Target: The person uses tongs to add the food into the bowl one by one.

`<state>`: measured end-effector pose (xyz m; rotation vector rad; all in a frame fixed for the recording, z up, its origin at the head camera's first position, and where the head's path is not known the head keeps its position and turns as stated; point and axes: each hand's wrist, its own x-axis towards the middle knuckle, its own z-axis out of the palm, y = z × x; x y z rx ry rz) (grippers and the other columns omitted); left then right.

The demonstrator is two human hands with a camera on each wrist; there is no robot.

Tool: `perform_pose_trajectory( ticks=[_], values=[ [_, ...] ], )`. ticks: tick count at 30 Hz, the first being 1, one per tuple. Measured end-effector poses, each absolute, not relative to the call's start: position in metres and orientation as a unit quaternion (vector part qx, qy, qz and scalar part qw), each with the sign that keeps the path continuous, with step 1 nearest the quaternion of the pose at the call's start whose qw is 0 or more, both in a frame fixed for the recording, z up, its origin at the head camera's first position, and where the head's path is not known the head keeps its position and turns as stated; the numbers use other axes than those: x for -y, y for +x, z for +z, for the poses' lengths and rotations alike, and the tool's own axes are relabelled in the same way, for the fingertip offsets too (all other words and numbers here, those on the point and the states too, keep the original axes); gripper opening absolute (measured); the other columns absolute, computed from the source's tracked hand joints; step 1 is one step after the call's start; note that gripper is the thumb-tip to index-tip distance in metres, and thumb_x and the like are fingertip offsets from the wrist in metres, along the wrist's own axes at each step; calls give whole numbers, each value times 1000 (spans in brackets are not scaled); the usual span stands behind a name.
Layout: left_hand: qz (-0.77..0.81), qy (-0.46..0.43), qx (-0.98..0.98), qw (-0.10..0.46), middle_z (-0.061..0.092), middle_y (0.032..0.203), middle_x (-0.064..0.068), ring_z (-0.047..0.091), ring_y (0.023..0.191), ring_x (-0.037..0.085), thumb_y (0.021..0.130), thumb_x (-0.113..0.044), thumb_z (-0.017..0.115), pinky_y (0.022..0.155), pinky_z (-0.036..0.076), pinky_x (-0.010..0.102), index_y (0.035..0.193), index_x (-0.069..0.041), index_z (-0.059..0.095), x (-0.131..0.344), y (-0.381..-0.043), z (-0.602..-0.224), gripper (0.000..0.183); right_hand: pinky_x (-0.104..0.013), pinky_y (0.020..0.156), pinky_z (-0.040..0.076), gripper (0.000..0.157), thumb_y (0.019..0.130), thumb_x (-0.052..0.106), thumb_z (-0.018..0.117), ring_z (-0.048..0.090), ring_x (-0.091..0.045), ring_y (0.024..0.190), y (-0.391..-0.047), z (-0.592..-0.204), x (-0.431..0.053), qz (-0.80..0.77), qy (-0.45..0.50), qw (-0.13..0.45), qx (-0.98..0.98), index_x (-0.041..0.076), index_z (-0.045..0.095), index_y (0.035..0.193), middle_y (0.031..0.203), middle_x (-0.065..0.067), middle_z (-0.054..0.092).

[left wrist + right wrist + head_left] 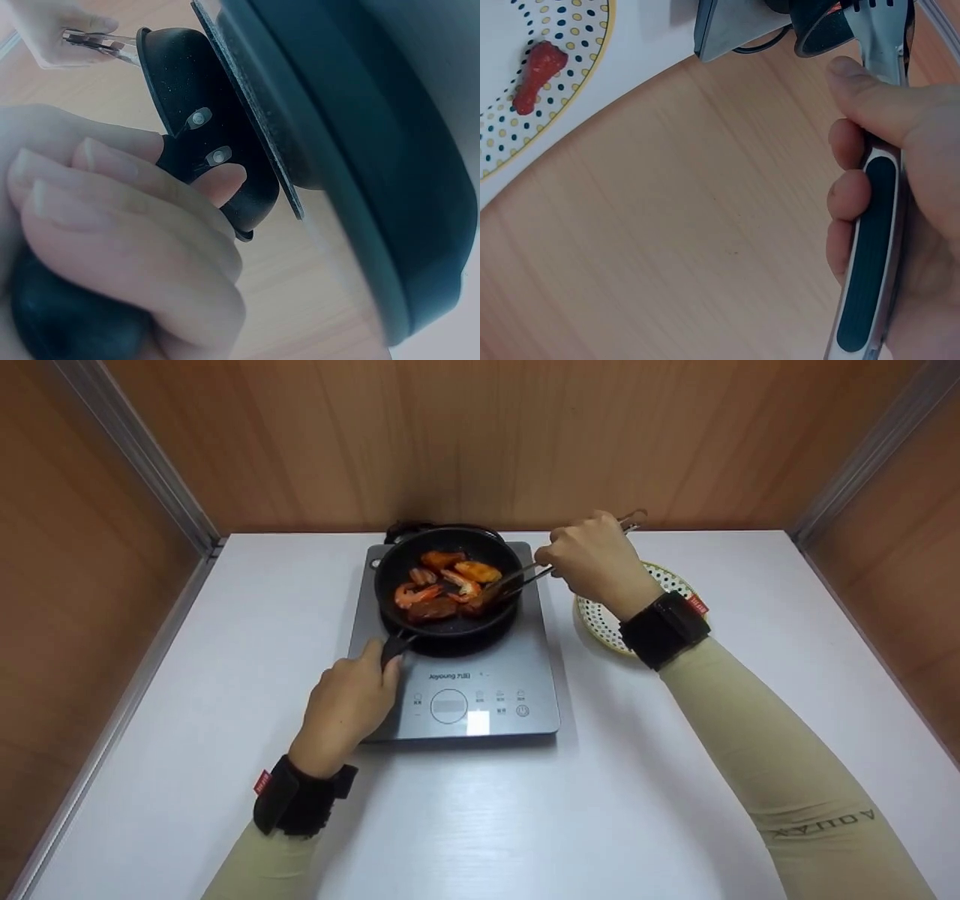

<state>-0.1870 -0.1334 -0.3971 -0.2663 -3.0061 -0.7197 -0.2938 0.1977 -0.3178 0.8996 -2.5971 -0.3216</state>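
Note:
My left hand [349, 697] grips the black handle [395, 645] of a frying pan [459, 540]. Two orange shrimp [409, 597] lie in the pan among several brown and orange pieces of food. Metal tongs [871, 255] with dark grip inlays are held in my right hand [596, 559], fingers wrapped around them. The tong tips reach into the pan's right side, at a brown piece [480, 598]; whether they pinch it is hard to tell. In the left wrist view, curled fingers of the left hand [142, 217] surround the handle.
Under the pan is a grey induction cooker [487, 682] on a white table [465, 810]. Partly behind the right forearm stands a dotted plate [598, 622] with a yellow rim, a red drumstick [538, 75] on it. Wooden panels [487, 442] enclose the back and sides.

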Motion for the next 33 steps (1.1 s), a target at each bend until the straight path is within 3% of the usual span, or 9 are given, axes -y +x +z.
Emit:
perform_pose_trajectory(
  ticks=[4,9,15,17,21,26,33],
  values=[
    [-236,-86,968,19,64,74,19,58,60,30,112,-29,55,49,43,41,106,-4,57,132,-187,-398,26,-53,70,53,22,83,13,88,71,-40,80,-291,-318,-205,-106,312,179,927,21,82,103,91,-12,76],
    [-237,-86,968,17,65,74,20,59,60,31,112,-30,54,49,43,42,106,-4,56,131,-187,-397,27,-57,61,51,28,84,8,84,69,-40,72,-285,-318,-227,-56,288,187,937,17,78,110,91,-11,74],
    [-238,-86,967,16,65,75,21,60,61,32,112,-31,54,50,43,42,108,-4,57,131,-188,-397,27,-51,56,47,30,89,15,85,68,-36,71,-274,-321,-272,-5,236,198,951,12,76,118,102,-10,77],
    [-238,-83,968,12,65,76,21,60,62,32,112,-31,54,51,43,42,109,-4,57,132,-188,-398,27,-48,56,46,31,90,16,84,67,-34,71,-271,-324,-286,0,219,195,956,12,76,119,98,-10,77],
    [-239,-78,968,8,65,78,21,60,64,32,112,-33,53,52,43,43,108,-5,57,132,-189,-398,29,-46,54,43,34,91,21,84,64,-31,70,-264,-332,-313,2,181,173,968,13,74,123,88,-10,72],
    [-241,-77,967,7,64,77,19,59,64,32,112,-33,53,52,43,42,107,-5,57,132,-189,-398,29,-50,56,46,39,93,22,81,64,-32,71,-260,-343,-342,0,148,135,980,12,70,129,88,-12,70],
    [-237,-82,968,13,65,77,21,60,64,32,112,-32,53,53,43,44,106,-5,56,132,-188,-398,28,-56,61,51,41,90,18,83,70,-41,80,-260,-361,-369,-28,124,105,986,7,70,127,106,-21,75]
  ],
)
